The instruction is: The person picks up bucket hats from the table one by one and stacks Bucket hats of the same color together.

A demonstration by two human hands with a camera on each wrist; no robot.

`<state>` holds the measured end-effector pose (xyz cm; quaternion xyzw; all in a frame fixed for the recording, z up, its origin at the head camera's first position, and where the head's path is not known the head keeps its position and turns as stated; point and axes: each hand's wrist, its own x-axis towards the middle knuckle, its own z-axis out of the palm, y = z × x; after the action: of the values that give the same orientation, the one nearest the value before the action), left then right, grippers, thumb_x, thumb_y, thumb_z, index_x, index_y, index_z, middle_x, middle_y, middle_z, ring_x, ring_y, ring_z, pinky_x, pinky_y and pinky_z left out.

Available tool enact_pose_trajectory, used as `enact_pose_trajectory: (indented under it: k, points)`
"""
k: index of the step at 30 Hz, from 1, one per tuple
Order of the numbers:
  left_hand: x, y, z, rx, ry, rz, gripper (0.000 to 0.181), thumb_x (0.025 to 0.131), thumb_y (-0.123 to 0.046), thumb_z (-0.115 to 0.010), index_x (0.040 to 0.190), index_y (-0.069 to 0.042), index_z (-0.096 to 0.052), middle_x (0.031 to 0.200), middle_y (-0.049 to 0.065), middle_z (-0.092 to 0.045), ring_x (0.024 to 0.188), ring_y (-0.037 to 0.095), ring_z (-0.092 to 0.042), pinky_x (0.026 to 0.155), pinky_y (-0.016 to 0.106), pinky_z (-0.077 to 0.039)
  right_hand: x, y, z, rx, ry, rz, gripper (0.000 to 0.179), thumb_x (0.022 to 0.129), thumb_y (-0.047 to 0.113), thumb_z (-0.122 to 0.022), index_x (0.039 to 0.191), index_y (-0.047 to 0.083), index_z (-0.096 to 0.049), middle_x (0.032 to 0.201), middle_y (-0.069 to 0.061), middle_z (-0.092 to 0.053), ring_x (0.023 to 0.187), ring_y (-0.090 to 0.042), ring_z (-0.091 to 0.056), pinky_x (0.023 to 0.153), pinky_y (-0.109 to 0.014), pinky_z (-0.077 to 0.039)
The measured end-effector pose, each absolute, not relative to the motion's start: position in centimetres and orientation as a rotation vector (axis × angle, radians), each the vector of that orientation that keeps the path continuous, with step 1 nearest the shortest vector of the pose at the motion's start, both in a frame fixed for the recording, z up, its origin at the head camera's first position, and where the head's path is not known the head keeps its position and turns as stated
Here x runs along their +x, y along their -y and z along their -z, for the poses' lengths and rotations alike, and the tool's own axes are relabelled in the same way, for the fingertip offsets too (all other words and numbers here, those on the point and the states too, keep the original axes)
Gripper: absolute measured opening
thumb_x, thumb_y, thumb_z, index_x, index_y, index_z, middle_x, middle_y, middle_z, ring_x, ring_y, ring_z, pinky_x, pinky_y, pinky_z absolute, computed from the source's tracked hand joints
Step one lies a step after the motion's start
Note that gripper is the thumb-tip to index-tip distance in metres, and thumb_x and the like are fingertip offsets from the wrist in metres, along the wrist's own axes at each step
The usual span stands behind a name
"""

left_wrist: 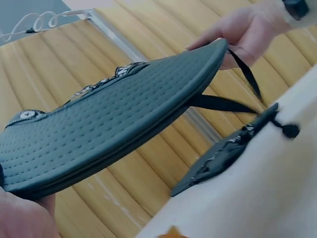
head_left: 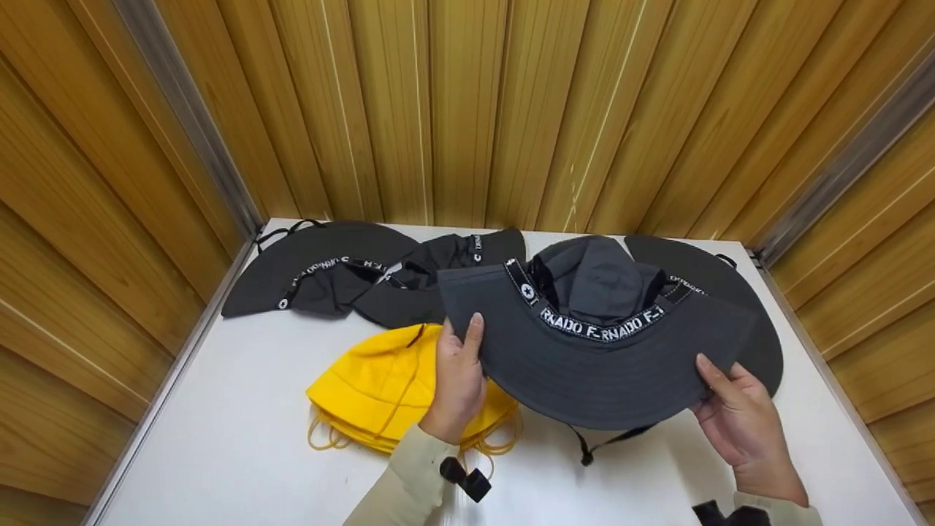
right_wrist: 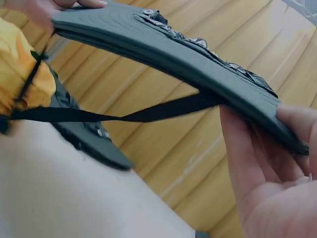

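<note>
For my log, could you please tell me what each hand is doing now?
Left hand: holding one side of the raised dark hat.
Right hand: holding its other side.

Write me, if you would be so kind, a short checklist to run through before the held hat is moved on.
1. Left grip on the dark hat: ok, it holds one side with the thumb on top.
2. Right grip on the opposite side: ok, it pinches there.
3. Dark hat lifted off the table: ok, both wrist views show it raised.
4. Chin strap tucked away: not ok, it dangles underneath.
5. Left grip free of contact with the yellow hats: cannot tell, they overlap in the head view.
</note>
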<state>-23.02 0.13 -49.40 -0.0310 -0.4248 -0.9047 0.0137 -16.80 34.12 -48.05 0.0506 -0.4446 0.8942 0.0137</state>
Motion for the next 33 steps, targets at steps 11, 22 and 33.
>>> enact_pose_trajectory:
  k: [11,22,33]
  points:
    - [-20.8,-2.8,52.0,-0.114,2.12,2.633,0.043,0.106,-0.027,-0.057,0.147,-0.015,-0.049,0.141,0.0,-0.064,0.129,0.016,-0.062,0.113,0.039,-0.048,-15.5,-38.9,50.7,-0.466,1.722,-2.485,0.024,0.1,0.004,-0.063,0.106,0.021,-0.079,0.098,0.004,-0.076,0.089,-0.01,-0.075,0.076,-0.03,-0.063]
    - [-17.7,-6.7,54.3,-0.163,2.234,2.799,0.034,0.108,-0.019,-0.053,0.137,-0.004,-0.058,0.12,0.011,-0.075,0.106,0.026,-0.074,0.09,0.047,-0.06,-13.1,-44.5,54.8,-0.597,1.896,-2.476,0.03,0.101,0.008,-0.063,0.097,0.033,-0.079,0.101,0.015,-0.075,0.095,-0.003,-0.072,0.08,-0.026,-0.062]
    - [-17.1,-7.6,56.6,0.02,2.338,2.98,0.029,0.11,-0.015,-0.043,0.13,0.004,-0.051,0.102,0.025,-0.075,0.09,0.042,-0.076,0.075,0.053,-0.063,-12.9,-46.8,55.7,-1.066,2.394,-1.958,0.041,0.088,0.036,-0.082,0.125,0.028,-0.066,0.09,0.025,-0.068,0.085,0.01,-0.064,0.078,-0.016,-0.058]
